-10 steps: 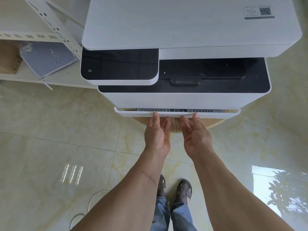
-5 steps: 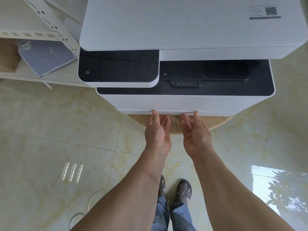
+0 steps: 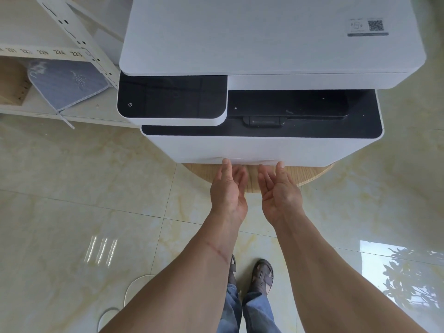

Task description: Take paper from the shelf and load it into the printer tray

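A white printer (image 3: 264, 44) with a black control panel (image 3: 171, 97) stands on a round wooden table (image 3: 310, 175). Its paper tray (image 3: 249, 161) sits flush in the lower front; no paper shows. My left hand (image 3: 229, 188) and my right hand (image 3: 278, 191) are side by side below the tray front, palms turned inward, fingers apart. Only the fingertips reach the tray's bottom edge. Neither hand holds anything.
A white metal shelf (image 3: 72, 37) with numbered labels stands at the left, with a grey-blue pad (image 3: 64, 85) on its lower board. Glossy beige floor tiles (image 3: 72, 188) lie below. My sandalled feet (image 3: 262, 275) are under the table's front edge.
The tray stuck out of the printer a second ago; both hands pushed it in and it is now flush with the front. The hands have opened a little.
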